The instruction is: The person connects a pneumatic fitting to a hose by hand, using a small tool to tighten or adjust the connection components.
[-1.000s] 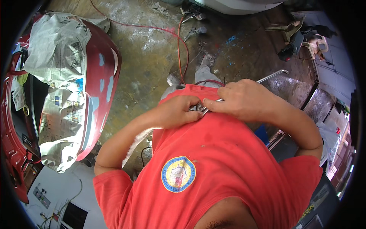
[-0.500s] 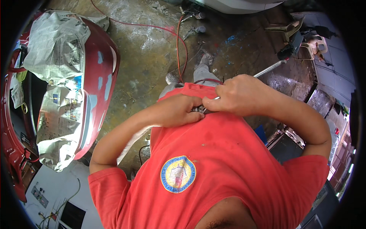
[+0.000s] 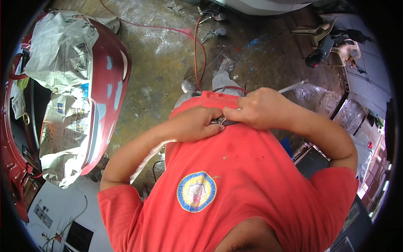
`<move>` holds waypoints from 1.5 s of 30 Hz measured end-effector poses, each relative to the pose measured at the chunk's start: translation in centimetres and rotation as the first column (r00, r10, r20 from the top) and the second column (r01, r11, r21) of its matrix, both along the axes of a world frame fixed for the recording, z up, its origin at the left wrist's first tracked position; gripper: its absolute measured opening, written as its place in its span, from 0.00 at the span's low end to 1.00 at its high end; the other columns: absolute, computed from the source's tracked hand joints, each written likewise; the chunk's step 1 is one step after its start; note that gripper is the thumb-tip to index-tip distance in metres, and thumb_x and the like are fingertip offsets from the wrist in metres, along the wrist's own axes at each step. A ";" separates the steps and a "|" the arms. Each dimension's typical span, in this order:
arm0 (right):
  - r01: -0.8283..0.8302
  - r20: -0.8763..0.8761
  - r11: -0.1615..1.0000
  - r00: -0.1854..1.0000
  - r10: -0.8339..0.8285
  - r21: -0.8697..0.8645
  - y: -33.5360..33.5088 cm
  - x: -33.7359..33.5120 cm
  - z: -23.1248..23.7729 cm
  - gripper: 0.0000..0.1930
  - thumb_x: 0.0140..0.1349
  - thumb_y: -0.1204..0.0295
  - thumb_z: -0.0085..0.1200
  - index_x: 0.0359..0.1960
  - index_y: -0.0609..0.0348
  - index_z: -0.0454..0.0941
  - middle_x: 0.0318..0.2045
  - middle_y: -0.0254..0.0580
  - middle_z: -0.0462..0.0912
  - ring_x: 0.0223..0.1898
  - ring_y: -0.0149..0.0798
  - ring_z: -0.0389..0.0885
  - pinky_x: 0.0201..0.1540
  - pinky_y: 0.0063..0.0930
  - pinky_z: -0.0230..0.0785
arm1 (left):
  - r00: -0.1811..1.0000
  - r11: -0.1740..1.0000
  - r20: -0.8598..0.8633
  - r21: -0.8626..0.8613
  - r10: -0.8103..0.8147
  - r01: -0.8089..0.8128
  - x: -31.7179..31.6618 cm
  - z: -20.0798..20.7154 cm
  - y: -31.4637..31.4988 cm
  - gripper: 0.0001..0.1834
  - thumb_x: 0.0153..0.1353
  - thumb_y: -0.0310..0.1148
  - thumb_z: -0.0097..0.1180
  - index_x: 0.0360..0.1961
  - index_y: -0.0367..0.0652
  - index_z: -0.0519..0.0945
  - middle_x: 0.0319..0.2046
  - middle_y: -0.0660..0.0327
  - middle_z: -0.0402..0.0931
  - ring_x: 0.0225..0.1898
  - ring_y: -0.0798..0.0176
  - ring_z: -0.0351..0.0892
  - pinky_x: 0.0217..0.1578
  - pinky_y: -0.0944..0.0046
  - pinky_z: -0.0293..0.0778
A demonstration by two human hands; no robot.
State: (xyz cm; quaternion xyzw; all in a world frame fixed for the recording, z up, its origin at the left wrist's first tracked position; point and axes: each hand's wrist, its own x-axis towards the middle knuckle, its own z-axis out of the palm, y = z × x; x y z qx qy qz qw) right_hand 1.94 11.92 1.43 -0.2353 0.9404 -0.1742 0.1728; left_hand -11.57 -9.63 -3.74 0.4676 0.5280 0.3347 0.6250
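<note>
In front of my belly, my left hand (image 3: 197, 122) is closed on a small silvery metal part (image 3: 219, 120). Its fingers and thumb cover most of that part, so its exact kind is hidden. Close beside it, touching or almost touching, my right hand (image 3: 262, 107) is wrapped round a slim silver metal rod-like tool (image 3: 293, 87). One end of the tool sticks out past the knuckles toward the far right; a short bit of metal shows by the thumb. Behind the hands lies my red shirt (image 3: 243, 168).
At left stands a red car body panel (image 3: 111, 80) with pale filler patches, partly covered by newspaper (image 3: 63, 54). A red-orange hose (image 3: 195, 54) runs over the stained concrete floor (image 3: 155, 75). Plastic chairs (image 3: 336, 56) stand at far right; a white car (image 3: 264, 6) is at the top.
The tool's outer end has swung downward and a little left as my right hand and forearm turned slightly. My left hand keeps its place on the metal part.
</note>
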 end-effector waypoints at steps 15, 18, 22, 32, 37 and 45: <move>0.611 -0.051 0.779 0.781 -0.622 -0.137 -3.8 3.9 -1.9 0.13 0.67 0.71 0.55 0.52 0.54 0.77 0.25 0.45 0.82 0.26 0.49 0.86 0.27 0.42 0.78 | 0.909 0.926 -0.260 -0.106 0.325 -0.361 1.8 1.3 2.3 0.16 0.69 0.37 0.57 0.49 0.35 0.81 0.39 0.47 0.83 0.40 0.54 0.83 0.43 0.55 0.76; 0.647 -0.005 0.740 0.752 -0.659 -0.186 -3.3 3.9 -1.1 0.12 0.68 0.70 0.55 0.52 0.54 0.78 0.26 0.46 0.82 0.28 0.50 0.86 0.29 0.42 0.79 | 0.929 0.942 -0.212 -0.078 0.304 -0.327 1.1 0.7 2.1 0.15 0.69 0.37 0.57 0.47 0.34 0.81 0.40 0.51 0.83 0.40 0.59 0.81 0.43 0.57 0.75; 0.664 -0.086 0.712 0.715 -0.694 -0.227 -1.4 3.4 0.3 0.10 0.67 0.68 0.55 0.47 0.54 0.78 0.25 0.44 0.81 0.28 0.49 0.86 0.29 0.40 0.79 | 0.982 0.973 -0.014 -0.131 0.188 -0.188 -0.3 -1.0 1.4 0.16 0.70 0.40 0.58 0.46 0.36 0.81 0.36 0.56 0.82 0.37 0.64 0.79 0.40 0.59 0.73; 0.296 -0.137 0.948 0.941 -0.310 -0.114 -1.0 2.1 0.4 0.04 0.63 0.71 0.54 0.37 0.55 0.75 0.23 0.41 0.79 0.26 0.46 0.86 0.26 0.40 0.78 | 0.998 0.990 0.059 -0.139 -0.005 0.013 -1.4 -0.7 2.1 0.18 0.70 0.43 0.58 0.46 0.36 0.81 0.35 0.57 0.82 0.37 0.65 0.78 0.41 0.60 0.73; 0.341 -0.060 0.933 0.935 -0.349 -0.111 -2.2 2.3 0.2 0.03 0.63 0.72 0.53 0.34 0.57 0.73 0.22 0.45 0.81 0.25 0.48 0.86 0.26 0.42 0.78 | 0.994 0.976 0.089 -0.212 0.058 -0.038 -1.1 -0.9 1.7 0.20 0.70 0.44 0.57 0.48 0.35 0.80 0.36 0.56 0.83 0.39 0.64 0.79 0.43 0.61 0.74; 0.298 -0.079 0.952 0.950 -0.303 -0.076 -1.9 1.7 0.2 0.04 0.63 0.71 0.53 0.33 0.57 0.74 0.22 0.44 0.82 0.25 0.48 0.87 0.26 0.43 0.78 | 0.996 0.988 0.087 -0.153 0.017 -0.003 -1.4 -1.0 2.1 0.20 0.70 0.43 0.56 0.50 0.35 0.81 0.40 0.56 0.84 0.42 0.64 0.81 0.46 0.60 0.74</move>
